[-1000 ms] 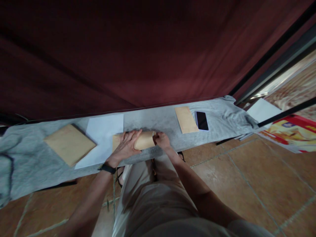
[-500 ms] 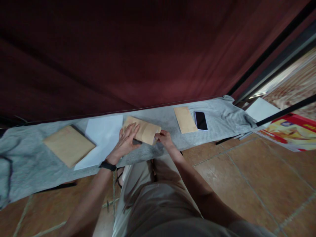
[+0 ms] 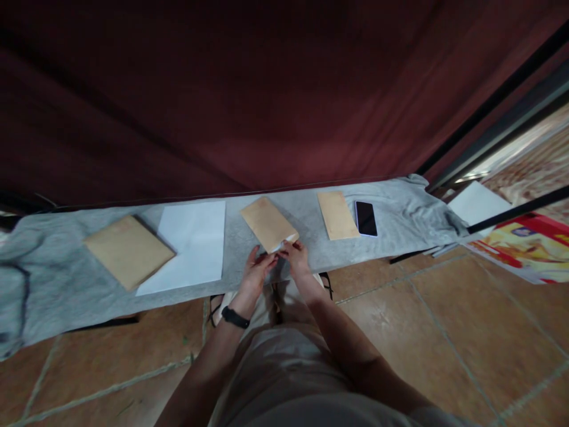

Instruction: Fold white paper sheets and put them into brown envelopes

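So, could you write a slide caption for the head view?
Left hand and right hand meet at the near end of a brown envelope on grey cloth, white sheet and phone alongside.

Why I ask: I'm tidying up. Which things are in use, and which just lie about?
In use: middle envelope, with left hand and right hand at its near end, where a white paper edge shows.
Lying about: brown stack, white sheet, right envelope, phone, all on the grey cloth.
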A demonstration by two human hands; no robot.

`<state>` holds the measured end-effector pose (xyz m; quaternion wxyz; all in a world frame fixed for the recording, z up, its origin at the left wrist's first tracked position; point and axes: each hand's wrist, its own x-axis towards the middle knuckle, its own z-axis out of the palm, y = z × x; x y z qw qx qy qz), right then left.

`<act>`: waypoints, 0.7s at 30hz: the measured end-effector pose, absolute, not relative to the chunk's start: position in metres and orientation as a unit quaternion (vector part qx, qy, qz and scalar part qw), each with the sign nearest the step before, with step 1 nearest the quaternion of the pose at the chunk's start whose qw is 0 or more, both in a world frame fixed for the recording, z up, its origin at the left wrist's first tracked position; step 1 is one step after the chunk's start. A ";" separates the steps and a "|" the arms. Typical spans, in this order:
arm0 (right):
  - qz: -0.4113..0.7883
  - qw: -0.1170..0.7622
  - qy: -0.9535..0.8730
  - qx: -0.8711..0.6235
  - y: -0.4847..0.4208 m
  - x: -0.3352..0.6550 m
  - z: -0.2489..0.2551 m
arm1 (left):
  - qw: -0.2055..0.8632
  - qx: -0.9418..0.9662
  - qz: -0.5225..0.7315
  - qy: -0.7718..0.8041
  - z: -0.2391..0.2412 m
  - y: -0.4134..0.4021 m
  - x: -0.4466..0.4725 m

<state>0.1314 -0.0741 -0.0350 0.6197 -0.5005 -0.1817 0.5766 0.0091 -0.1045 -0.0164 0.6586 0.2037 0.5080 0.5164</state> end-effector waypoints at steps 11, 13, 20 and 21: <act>0.577 0.614 -0.186 -0.506 -0.080 0.126 -0.034 | 0.582 0.248 0.533 0.562 -0.015 -0.093 0.023; 0.583 0.606 -0.191 -0.506 -0.081 0.126 -0.032 | 0.571 0.255 0.533 0.571 -0.015 -0.090 0.021; 0.608 0.572 -0.214 -0.507 -0.082 0.128 -0.031 | 0.563 0.270 0.529 0.575 -0.017 -0.085 0.010; 0.609 0.563 -0.225 -0.511 -0.082 0.129 -0.031 | 0.558 0.271 0.529 0.578 -0.018 -0.085 0.008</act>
